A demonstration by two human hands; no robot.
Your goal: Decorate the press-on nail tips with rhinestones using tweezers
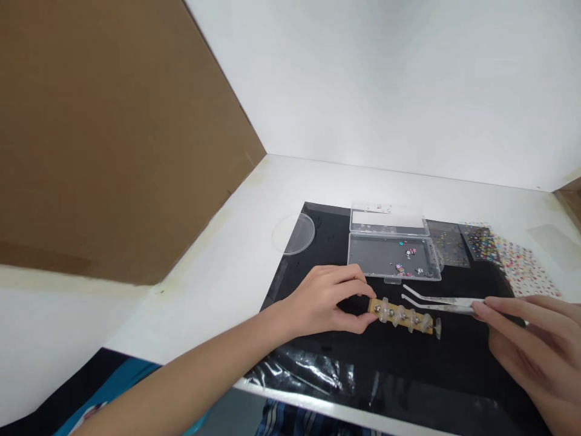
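Note:
My left hand [333, 300] pinches the left end of a narrow wooden strip [403, 317] between thumb and fingers. Several clear nail tips [399, 315] sit crosswise along the strip, with shiny round studs between them. Another clear nail tip [438, 328] stands just off the strip's right end. In my right hand [531, 333] is a pair of bent-tip tweezers [440, 303], pointing left with its tips apart. The tips hover above the strip, below the clear case, and hold nothing that I can see.
Behind the strip lies an opened clear plastic case [376, 257] with small colourful gems in it. Speckled sticker sheets [521, 260] spread to its right. A clear round disc [299, 233] overlaps the left edge of the black mat [327, 357]. A brown panel [113, 133] rises at left.

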